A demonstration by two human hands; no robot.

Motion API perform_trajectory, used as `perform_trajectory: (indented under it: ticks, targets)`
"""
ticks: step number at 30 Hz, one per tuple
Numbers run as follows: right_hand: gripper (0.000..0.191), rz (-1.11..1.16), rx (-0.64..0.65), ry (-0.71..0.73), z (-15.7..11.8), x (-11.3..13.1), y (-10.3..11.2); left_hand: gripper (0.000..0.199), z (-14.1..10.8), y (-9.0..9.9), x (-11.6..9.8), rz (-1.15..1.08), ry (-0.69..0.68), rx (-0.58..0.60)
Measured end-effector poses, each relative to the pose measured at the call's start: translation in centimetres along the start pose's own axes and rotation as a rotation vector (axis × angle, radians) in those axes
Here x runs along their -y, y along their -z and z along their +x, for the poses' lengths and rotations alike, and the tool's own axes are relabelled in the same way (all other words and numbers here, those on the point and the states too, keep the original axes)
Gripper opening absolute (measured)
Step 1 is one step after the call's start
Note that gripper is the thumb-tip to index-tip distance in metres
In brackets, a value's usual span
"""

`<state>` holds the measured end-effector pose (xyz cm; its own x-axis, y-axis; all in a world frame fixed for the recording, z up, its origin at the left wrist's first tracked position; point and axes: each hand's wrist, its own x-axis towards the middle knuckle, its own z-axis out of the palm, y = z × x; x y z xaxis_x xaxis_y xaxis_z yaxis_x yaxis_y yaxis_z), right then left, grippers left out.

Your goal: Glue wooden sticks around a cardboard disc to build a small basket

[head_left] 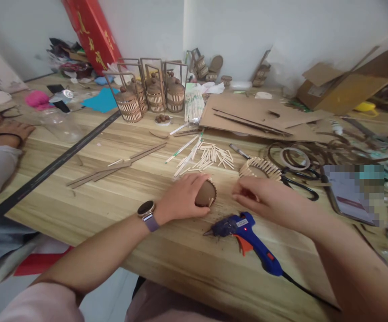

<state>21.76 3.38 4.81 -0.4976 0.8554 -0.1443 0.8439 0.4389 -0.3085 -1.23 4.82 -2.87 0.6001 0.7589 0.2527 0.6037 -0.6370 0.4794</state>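
Left hand [182, 197] grips brown disc [206, 195] on the worktop [180, 257]. Right hand [262, 194] half-curled, can't tell if holding anything. Glue gun [245, 230] just beside, light on: nozzle [208, 233] probably hot, burn risk if left hand slips nearer. Snagged cord [309, 293] could swing it.

Glue gun [251, 236] before the disc [204, 194], sticks [215, 154] behind it, phone [348, 197] rightward.
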Motion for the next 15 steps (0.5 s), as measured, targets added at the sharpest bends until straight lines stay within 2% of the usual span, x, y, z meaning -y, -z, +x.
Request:
perform_trajectory:
  ticks: [3,6,10,15]
  targets:
    - [0.03,-0.006,0.213,-0.135,-2.4,-0.5,-0.3,0.078,0.0,-0.1,0.0,0.014,-0.022,-0.008]
    - [0.021,0.045,0.321,-0.223,-4.3,-0.4,-1.6,0.08,0.1,-0.2,-0.2,0.04,-0.023,-0.011]
    - [0.015,0.134,0.311,-0.305,-5.6,0.1,-3.3,0.08,0.1,-0.2,-0.6,0.074,-0.008,-0.018]
    - [0.01,0.179,0.224,-0.269,-6.1,-0.4,-4.1,0.081,0.2,-0.3,-0.7,0.088,0.01,-0.018]
